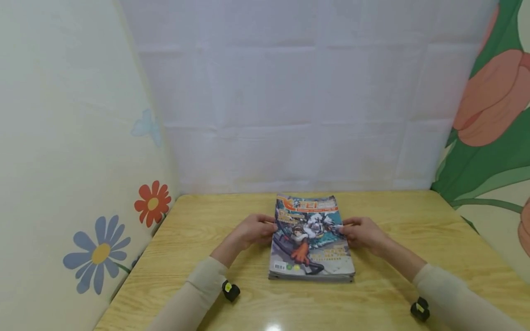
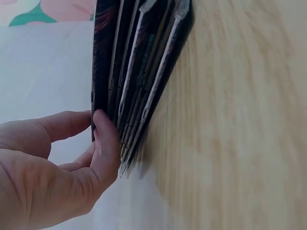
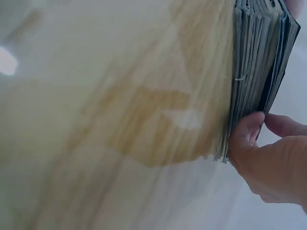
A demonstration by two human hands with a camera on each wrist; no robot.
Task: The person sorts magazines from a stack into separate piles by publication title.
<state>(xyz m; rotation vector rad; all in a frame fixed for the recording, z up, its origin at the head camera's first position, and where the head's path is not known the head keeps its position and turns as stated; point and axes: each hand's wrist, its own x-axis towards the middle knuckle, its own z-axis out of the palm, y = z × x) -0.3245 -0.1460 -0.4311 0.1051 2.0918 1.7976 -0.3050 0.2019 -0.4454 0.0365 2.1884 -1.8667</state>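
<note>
A stack of magazines point(image 2: 139, 72) lies on the table, its spines and page edges showing in the wrist views. On top is a magazine point(image 1: 308, 239) with a colourful cartoon cover. My left hand point(image 1: 256, 228) pinches the top magazine's left edge; in the left wrist view, fingers point(image 2: 106, 143) also lie against the side of the stack. At the opposite edge my right hand point(image 1: 362, 233) pinches the top magazine between thumb and fingers. The right wrist view shows that thumb point(image 3: 247, 127) against the page edges point(image 3: 252, 57). The magazines' undersides are hidden.
The wood-grain table point(image 1: 186, 257) reaches back to a creased white cloth point(image 1: 290, 115). Flower-painted walls point(image 1: 95, 151) stand on both sides. Each sleeve has a small black device near its cuff, one at the left point(image 1: 230, 291) and one at the right point(image 1: 420, 309).
</note>
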